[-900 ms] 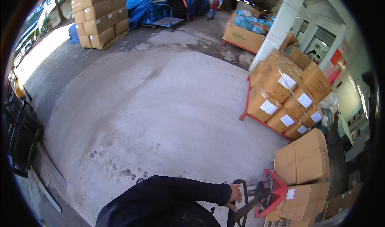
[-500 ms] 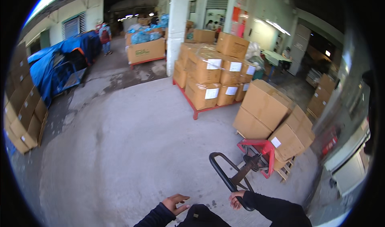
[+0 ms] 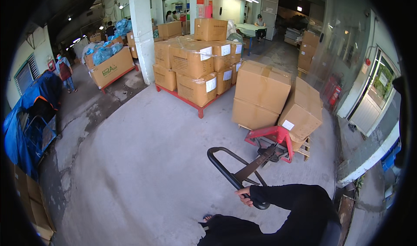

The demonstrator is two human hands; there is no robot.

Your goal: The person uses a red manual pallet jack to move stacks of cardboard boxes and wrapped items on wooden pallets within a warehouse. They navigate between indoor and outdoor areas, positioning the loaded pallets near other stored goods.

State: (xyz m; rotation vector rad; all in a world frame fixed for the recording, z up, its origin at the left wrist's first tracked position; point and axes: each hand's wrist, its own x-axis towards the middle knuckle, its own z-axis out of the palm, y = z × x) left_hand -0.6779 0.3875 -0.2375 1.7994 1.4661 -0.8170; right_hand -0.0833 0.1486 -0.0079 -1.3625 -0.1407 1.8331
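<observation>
My right hand (image 3: 244, 196) is closed around the lower end of the black loop handle (image 3: 226, 173) of a red pallet jack (image 3: 282, 136). The handle leans toward me, and its dark shaft runs back to the red frame. Large cardboard boxes (image 3: 262, 87) ride on the jack over a wooden pallet (image 3: 306, 149). One box (image 3: 302, 109) on the right side sits tilted against the others and bears a white label. My left hand is out of the picture. Part of a foot (image 3: 208, 217) shows beside my dark clothing.
Labelled cartons in plastic wrap stand on a red pallet (image 3: 200, 110) behind the jack, beside a white pillar (image 3: 142, 42). Blue tarps (image 3: 26, 102) cover goods at left, where a person (image 3: 65, 72) stands. Fire extinguishers (image 3: 334, 93) and a doorway step are at right.
My view has swung to the right. My left hand, earlier open near my body, has left the picture. My right hand keeps its hold on the pallet jack handle.
</observation>
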